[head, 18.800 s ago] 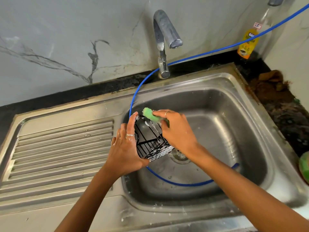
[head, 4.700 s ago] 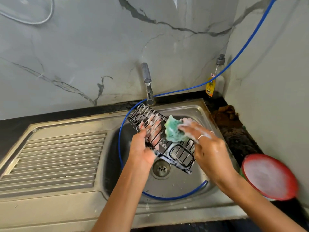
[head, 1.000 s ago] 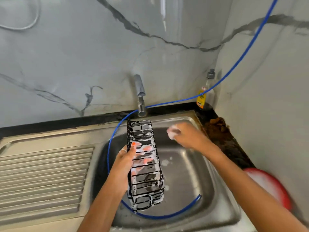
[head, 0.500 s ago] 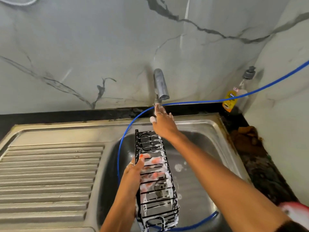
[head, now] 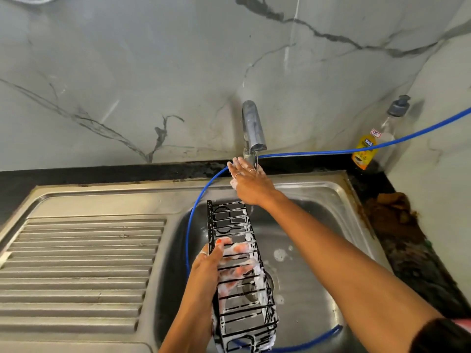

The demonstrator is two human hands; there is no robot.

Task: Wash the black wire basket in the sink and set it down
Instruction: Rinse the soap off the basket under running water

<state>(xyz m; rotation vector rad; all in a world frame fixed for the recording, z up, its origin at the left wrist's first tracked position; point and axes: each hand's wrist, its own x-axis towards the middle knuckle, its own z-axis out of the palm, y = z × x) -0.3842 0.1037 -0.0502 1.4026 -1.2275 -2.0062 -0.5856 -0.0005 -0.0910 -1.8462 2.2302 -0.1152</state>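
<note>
The black wire basket [head: 242,312], long and covered in white foam, hangs lengthwise over the steel sink [head: 318,296]. My left hand [head: 211,266] grips its left rim from outside, soapy fingers curled through the wires. My right hand [head: 248,183] reaches to the back of the sink with straight fingers at the base of the chrome tap [head: 252,128]. A thin stream of water falls from the spout onto that hand. No sponge is in view.
A ribbed steel drainboard [head: 79,266] lies left of the sink. A blue hose [head: 331,150] runs along the back ledge and loops down into the sink. A soap bottle [head: 367,146] stands in the back right corner. Brown grime covers the right counter [head: 397,220].
Water now runs from the tap onto my right hand, which stayed at the tap's base. The sponge it held earlier is gone. My left hand still holds the basket.
</note>
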